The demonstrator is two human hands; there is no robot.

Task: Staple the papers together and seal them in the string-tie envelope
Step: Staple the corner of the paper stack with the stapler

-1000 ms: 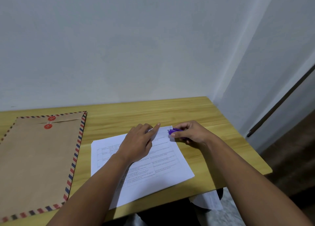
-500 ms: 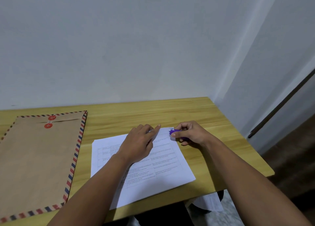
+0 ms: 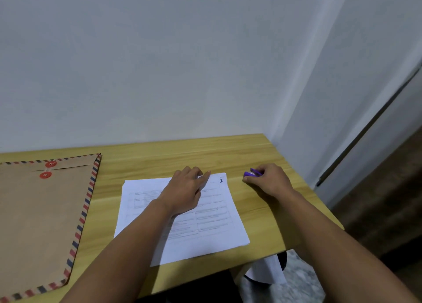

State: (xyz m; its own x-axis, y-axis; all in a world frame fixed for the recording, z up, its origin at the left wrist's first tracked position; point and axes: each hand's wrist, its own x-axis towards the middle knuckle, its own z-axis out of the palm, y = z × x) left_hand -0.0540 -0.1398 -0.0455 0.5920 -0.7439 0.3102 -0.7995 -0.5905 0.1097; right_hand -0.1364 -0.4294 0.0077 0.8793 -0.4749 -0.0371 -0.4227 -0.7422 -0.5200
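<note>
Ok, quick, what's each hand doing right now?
Left hand: open, resting flat on the papers.
Right hand: closed around the purple stapler, off to the right of the sheets.

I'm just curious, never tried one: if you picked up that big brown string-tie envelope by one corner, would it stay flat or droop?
The envelope would probably droop somewhat: it looks like thin brown paper lying flat on the desk. It appears flat and unbulged, so likely light. Being large, it may bend under its own weight.
</note>
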